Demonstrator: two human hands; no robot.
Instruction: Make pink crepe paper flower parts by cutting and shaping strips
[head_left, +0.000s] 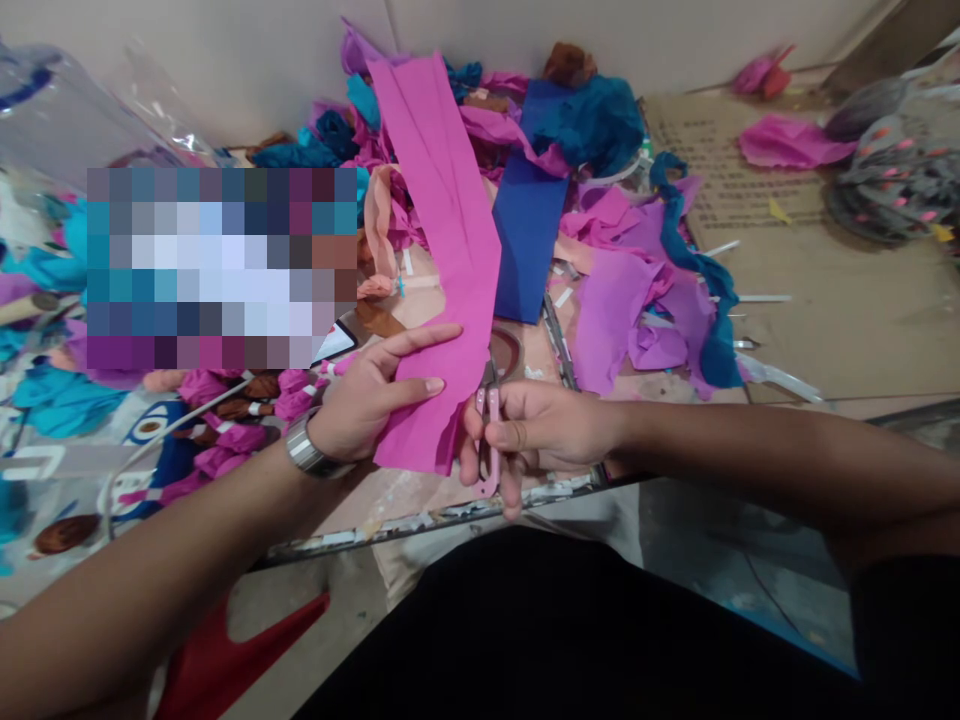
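Note:
A long strip of pink crepe paper (450, 220) slants from the back of the table down to its front edge. My left hand (382, 385) grips its lower part, with thumb and forefinger on top and the other fingers hidden beneath. In my right hand (547, 425) is a pair of scissors (489, 440) with pink handles, fingers through the loops. The blades point away from me and meet the paper's right edge, where the margin looks cut and uneven. Behind the strip lies a flat dark blue sheet (529, 240).
Crumpled purple paper (615, 310) and teal paper (600, 125) lie right and behind. Pink bundled pieces (225, 440) are at the left, near a pixelated patch. Brown cardboard (787, 280) covers the right side, bearing a dark netted bundle (892, 190). A red plastic piece (240, 640) is below.

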